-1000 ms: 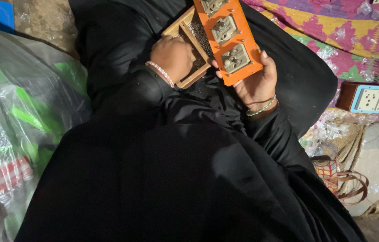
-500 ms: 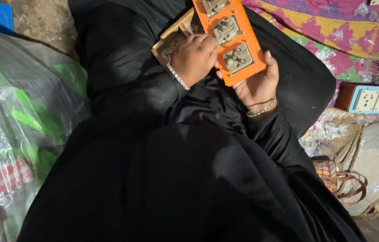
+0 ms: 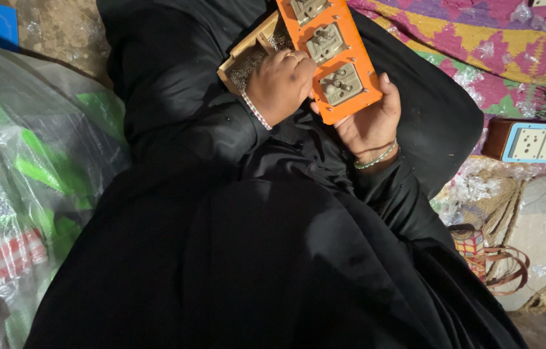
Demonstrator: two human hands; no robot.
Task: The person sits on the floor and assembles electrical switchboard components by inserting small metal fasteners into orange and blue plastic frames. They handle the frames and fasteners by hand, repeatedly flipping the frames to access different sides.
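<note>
Hands grip orange panel [image 3: 331, 48] over black lap; patterned cloth [image 3: 480, 58], plastic bags [image 3: 21, 174] around

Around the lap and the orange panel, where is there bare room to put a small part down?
The widest free patch is the black cloth of the lap, below both hands. A strip of patterned mat lies bare right of the orange panel. The left side is crowded by plastic bags; the right hand and left hand fill the panel area.
</note>
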